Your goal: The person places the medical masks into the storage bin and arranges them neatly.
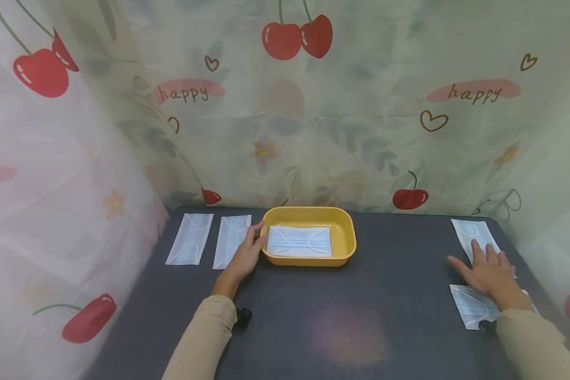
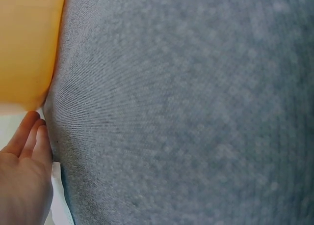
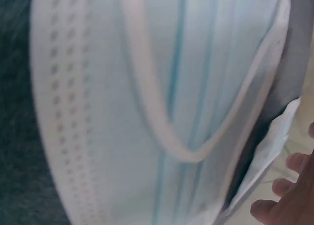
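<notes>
Risks pushing the far right mask [image 1: 466,230] off the table [image 1: 285,311].
Has right hand [image 1: 490,275] spread wide above it — cannot tell if touching — and left hand [image 1: 243,258] straight-fingered against the yellow tray [image 1: 344,233], with a mask [image 1: 299,241] inside. Could skid the mask by pressing flat, snag the near right mask [image 1: 469,307] with the sleeve [image 1: 527,338], or shift the tray through uneven left-hand pressure.

The dark grey desk [image 1: 399,306] carries a shallow yellow tray [image 1: 309,262], which stands directly on it. To the left of the tray, an inner face mask [image 1: 231,240] lies just beside it and an outer face mask [image 1: 190,239] a little farther off. Well to the right of the tray lie a far face mask [image 1: 472,232], roughly level with it, and a near face mask [image 1: 470,307], closer to the viewer than the tray; both are partly covered, so their full outlines are hard to judge.
</notes>
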Demonstrator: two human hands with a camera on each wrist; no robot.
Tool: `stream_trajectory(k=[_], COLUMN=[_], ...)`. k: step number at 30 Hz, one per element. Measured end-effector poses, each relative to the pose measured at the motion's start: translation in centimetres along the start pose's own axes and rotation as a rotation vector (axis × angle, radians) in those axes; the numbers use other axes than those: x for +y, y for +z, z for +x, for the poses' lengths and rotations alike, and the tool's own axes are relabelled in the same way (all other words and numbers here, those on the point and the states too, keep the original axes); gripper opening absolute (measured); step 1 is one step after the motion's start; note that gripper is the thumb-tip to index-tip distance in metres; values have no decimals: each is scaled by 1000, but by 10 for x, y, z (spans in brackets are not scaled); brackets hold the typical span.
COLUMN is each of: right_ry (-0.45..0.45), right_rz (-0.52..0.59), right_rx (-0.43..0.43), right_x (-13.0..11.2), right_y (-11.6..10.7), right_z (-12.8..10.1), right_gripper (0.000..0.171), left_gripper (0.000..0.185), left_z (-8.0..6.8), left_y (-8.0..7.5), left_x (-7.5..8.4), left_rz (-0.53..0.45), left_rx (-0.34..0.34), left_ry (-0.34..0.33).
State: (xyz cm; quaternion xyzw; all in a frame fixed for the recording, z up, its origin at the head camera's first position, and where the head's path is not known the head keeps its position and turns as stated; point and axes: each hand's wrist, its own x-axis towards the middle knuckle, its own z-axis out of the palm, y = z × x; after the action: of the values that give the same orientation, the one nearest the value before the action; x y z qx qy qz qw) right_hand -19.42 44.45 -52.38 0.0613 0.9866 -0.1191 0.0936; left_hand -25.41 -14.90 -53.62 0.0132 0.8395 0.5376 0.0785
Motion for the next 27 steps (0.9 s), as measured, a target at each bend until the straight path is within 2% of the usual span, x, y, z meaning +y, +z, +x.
stream_trajectory(k=[6, 15, 21, 27], right_ry=[31, 63, 113, 144], right_rz=[10, 34, 93, 99], right_rx=[27, 90, 127, 122], right_x=[13, 25, 31, 31], right_y=[5, 12, 13, 9], right_z=[-4, -3, -3, -8], right_gripper=[102, 100, 98, 92], left_gripper=[48, 48, 49, 48], left_z=[0, 1, 0, 0], left_y=[1, 0, 0, 0], left_x=[-2, 1, 1, 2], left_rz=[5, 6, 14, 8], left_rx=[-1, 3, -4, -1], left_ry=[-8, 15, 7, 2])
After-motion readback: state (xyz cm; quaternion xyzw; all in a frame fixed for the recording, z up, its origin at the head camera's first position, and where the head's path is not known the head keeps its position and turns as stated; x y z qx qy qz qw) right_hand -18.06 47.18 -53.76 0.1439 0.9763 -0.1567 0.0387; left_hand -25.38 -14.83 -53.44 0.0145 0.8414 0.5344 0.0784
